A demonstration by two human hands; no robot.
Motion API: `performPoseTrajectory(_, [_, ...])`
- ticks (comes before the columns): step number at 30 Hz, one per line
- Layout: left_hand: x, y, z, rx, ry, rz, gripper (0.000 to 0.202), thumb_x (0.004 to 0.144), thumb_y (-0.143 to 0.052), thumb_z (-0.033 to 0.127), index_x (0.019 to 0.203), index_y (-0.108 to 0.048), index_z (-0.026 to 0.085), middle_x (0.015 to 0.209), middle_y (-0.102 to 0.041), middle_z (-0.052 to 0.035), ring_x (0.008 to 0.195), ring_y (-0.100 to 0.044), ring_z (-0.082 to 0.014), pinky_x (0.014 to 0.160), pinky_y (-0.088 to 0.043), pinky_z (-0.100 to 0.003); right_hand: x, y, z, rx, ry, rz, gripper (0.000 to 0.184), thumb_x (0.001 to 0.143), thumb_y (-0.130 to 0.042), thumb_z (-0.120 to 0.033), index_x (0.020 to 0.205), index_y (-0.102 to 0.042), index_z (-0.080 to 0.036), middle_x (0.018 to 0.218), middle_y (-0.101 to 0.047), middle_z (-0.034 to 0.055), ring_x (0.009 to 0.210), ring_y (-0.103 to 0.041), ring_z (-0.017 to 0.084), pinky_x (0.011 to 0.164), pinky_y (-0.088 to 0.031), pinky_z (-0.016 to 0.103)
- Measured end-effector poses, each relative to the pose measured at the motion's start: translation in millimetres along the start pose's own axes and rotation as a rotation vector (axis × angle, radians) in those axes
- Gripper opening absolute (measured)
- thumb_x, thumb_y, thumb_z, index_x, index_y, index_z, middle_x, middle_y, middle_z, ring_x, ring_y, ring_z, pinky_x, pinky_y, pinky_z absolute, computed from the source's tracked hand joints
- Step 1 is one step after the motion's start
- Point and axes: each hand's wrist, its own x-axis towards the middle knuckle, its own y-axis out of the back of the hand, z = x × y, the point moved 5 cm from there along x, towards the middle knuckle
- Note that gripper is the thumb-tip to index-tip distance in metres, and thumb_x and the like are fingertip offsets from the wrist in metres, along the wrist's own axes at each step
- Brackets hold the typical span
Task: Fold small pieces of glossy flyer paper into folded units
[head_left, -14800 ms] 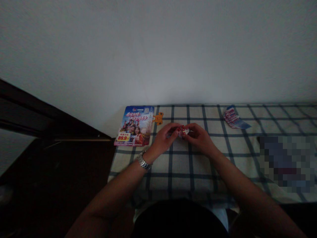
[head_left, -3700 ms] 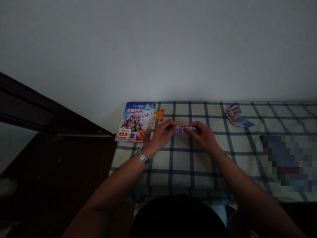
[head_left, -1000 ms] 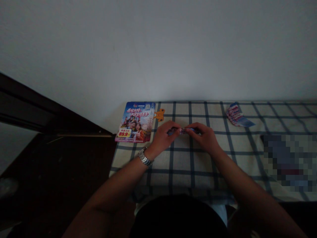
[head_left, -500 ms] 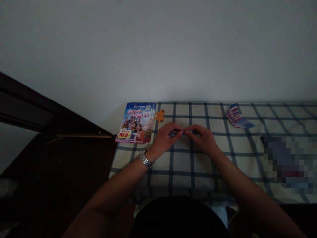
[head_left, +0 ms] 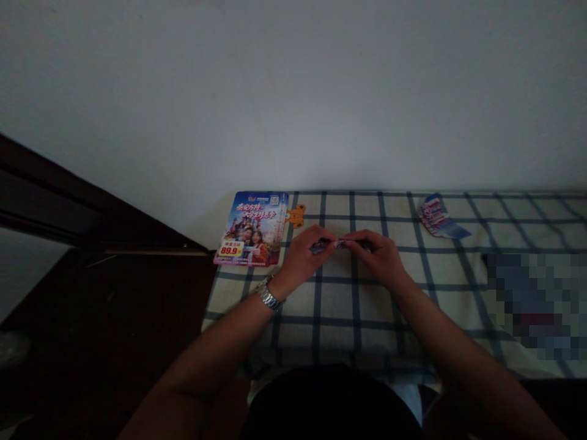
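Both my hands meet over the middle of a checked cloth (head_left: 334, 305). My left hand (head_left: 302, 256), with a metal watch (head_left: 266, 296) on its wrist, pinches the left end of a narrow folded strip of printed paper (head_left: 331, 244). My right hand (head_left: 378, 256) pinches the strip's right end. The strip is blue, pink and white and lies level just above the cloth. Fingers hide most of it.
A stack of colourful flyers (head_left: 252, 228) lies at the cloth's left edge, with a small orange object (head_left: 296, 216) beside it. A folded flyer piece (head_left: 438, 217) rests at the far right near the white wall. Dark furniture fills the left side.
Over the last second my hands barely shifted, still pinching the strip. Since 14.8 s ago the paper changed from a small bunched piece into a long narrow strip.
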Motion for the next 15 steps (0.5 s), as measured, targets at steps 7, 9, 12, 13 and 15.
performPoseTrajectory(7, [0.0, 0.4, 0.5, -0.017, -0.001, 0.000, 0.012, 0.098, -0.066, 0.032, 0.094, -0.069, 0.022, 0.089, -0.069, -0.0007, 0.083, -0.064, -0.0149, 0.078, -0.050, -0.028, 0.4, -0.9, -0.2, 0.059, 0.024, -0.012, 0.028, 0.088, -0.076, -0.051, 0.093, -0.076, -0.024, 0.099, -0.081, 0.0066, 0.095, -0.076, 0.025, 0.091, -0.061, 0.043])
performPoseTrajectory(9, [0.0, 0.1, -0.2, -0.018, 0.002, -0.009, 0.011, 0.099, -0.065, 0.032, 0.094, -0.069, 0.022, 0.090, -0.069, -0.0007, 0.083, -0.064, -0.0147, 0.078, -0.050, -0.028, 0.7, -0.7, -0.5, 0.052, 0.020, -0.014, 0.029, 0.088, -0.076, -0.052, 0.090, -0.076, -0.024, 0.096, -0.081, 0.0062, 0.090, -0.075, 0.024, 0.088, -0.061, 0.041])
performPoseTrajectory(12, [-0.3, -2.0, -2.5, -0.020, 0.003, -0.037, 0.010, 0.098, -0.066, 0.031, 0.095, -0.069, 0.022, 0.090, -0.069, -0.0007, 0.082, -0.064, -0.0145, 0.076, -0.050, -0.028, 0.8, -1.4, -0.1, 0.035, 0.002, -0.019, 0.031, 0.088, -0.074, -0.053, 0.088, -0.073, -0.022, 0.087, -0.078, 0.0050, 0.080, -0.073, 0.021, 0.078, -0.060, 0.037])
performPoseTrajectory(13, [-0.5, -2.8, -3.6, -0.021, 0.005, -0.042, 0.010, 0.098, -0.066, 0.031, 0.095, -0.069, 0.022, 0.089, -0.069, -0.0007, 0.081, -0.063, -0.0145, 0.075, -0.050, -0.027, 0.7, -2.1, 0.0, 0.032, -0.002, -0.024, 0.031, 0.089, -0.073, -0.053, 0.088, -0.072, -0.022, 0.085, -0.076, 0.0046, 0.078, -0.072, 0.021, 0.076, -0.060, 0.035])
performPoseTrajectory(15, [-0.8, -3.8, -5.7, -0.029, 0.003, -0.038, 0.009, 0.098, -0.066, 0.030, 0.095, -0.069, 0.023, 0.088, -0.068, -0.0005, 0.081, -0.063, -0.0145, 0.074, -0.050, -0.027, 0.2, -3.7, 0.0, 0.024, -0.003, -0.034, 0.031, 0.090, -0.072, -0.053, 0.092, -0.071, -0.022, 0.086, -0.076, 0.0045, 0.079, -0.071, 0.020, 0.074, -0.058, 0.034])
